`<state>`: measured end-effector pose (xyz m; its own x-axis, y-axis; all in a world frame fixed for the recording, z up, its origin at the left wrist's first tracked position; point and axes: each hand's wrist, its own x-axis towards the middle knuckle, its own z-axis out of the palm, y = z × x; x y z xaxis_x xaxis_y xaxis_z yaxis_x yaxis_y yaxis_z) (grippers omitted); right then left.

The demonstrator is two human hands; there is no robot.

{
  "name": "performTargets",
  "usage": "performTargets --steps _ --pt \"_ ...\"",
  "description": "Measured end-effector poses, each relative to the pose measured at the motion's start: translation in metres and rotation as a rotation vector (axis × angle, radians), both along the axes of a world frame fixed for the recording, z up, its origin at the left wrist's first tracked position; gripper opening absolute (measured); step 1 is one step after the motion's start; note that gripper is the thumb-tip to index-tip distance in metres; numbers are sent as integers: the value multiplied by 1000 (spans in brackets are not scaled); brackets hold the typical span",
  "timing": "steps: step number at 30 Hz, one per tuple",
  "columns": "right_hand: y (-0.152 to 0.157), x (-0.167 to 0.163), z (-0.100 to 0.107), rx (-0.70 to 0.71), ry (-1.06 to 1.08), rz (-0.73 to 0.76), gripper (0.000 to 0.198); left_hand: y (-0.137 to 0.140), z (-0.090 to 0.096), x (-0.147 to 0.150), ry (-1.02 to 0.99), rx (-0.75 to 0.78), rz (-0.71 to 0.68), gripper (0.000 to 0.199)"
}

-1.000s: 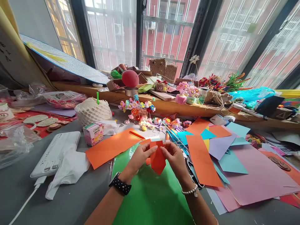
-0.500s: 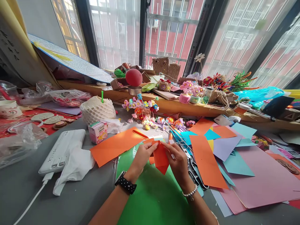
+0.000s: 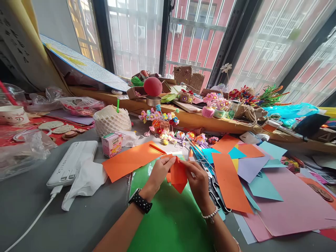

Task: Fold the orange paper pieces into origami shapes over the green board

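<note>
Between both hands, above a green mat [image 3: 168, 224], is a folded piece of orange paper [image 3: 179, 176] with its pointed end hanging down. My left hand [image 3: 157, 175], a dark dotted watch band on its wrist, pinches the upper left edge of the paper. My right hand [image 3: 196, 180], with a beaded bracelet below it, pinches the upper right edge. Behind my left fingers more orange paper shows in part. Flat to the left lies a large orange sheet [image 3: 131, 161]. Scissors [image 3: 216, 196] rest just right of my right hand, partly hidden by it.
Orange strips [image 3: 231, 185] and pink sheets [image 3: 299, 203] are spread at the right. A white power bank [image 3: 70, 164] with a cable, a tissue [image 3: 86, 182] and a small pink box [image 3: 111, 145] stand left. Crocheted flowers [image 3: 160, 120] and a wrapped coconut [image 3: 112, 120] are behind.
The view has shifted slightly, so the background sits a little further right. Both hands still pinch the orange paper, whose lower tip has turned slightly.
</note>
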<state>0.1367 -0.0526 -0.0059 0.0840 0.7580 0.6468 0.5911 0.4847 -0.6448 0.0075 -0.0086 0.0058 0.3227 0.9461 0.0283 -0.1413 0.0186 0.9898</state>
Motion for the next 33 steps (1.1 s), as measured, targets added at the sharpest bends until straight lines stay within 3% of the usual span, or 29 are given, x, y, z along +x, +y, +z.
performTargets --steps 12,18,22,33 --pt "0 1 5 -41 64 30 27 -2 8 0 -33 -41 -49 30" --pt "1 6 14 -241 371 68 25 -1 6 -2 53 -40 -162 31" --pt "4 11 10 -383 388 80 25 -1 2 -1 151 -32 -246 29" --pt "7 10 3 -434 630 76 27 -1 -3 1 253 23 -275 30"
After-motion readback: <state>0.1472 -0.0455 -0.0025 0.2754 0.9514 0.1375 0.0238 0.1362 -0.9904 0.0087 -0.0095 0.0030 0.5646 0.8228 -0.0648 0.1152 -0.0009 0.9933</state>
